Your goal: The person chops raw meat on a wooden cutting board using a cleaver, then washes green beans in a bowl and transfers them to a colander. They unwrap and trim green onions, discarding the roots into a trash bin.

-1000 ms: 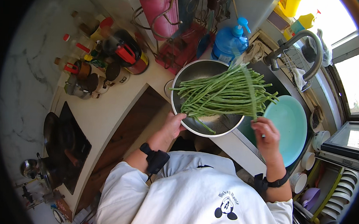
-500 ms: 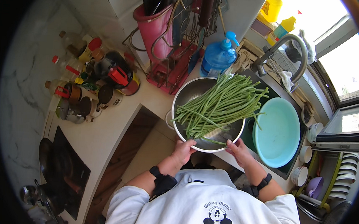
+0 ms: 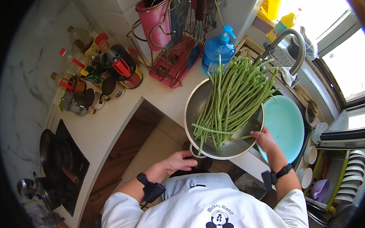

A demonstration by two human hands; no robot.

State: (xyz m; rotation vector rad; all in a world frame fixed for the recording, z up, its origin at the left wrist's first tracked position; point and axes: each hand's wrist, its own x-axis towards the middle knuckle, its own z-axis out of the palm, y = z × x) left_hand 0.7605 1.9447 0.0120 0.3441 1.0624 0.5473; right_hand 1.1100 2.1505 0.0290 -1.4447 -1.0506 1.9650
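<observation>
A round stainless-steel colander (image 3: 199,99), perforated, with loop handles, is held out in front of me. A large bundle of long green beans (image 3: 232,100) lies across it, its ends sticking out past the far rim. My right hand (image 3: 265,139) grips the colander's right rim, the thumb over the edge next to a bean end. By the loop handle at the near left, my left hand (image 3: 178,162) is off the rim, fingers loosely apart with the tips close to that handle. Whether the fingertips touch the handle is hard to make out.
A turquoise basin (image 3: 287,123) sits in the sink under a curved faucet (image 3: 299,46). Behind the colander are a blue pump bottle (image 3: 218,54) and a pink utensil holder (image 3: 155,24). Sauce bottles (image 3: 121,65) crowd the left counter; a dish rack (image 3: 331,179) stands right.
The colander has turned clockwise and shifted slightly right, carrying the beans. My left hand has come off its rim and moved down-left; my right hand has moved up-right with the rim.
</observation>
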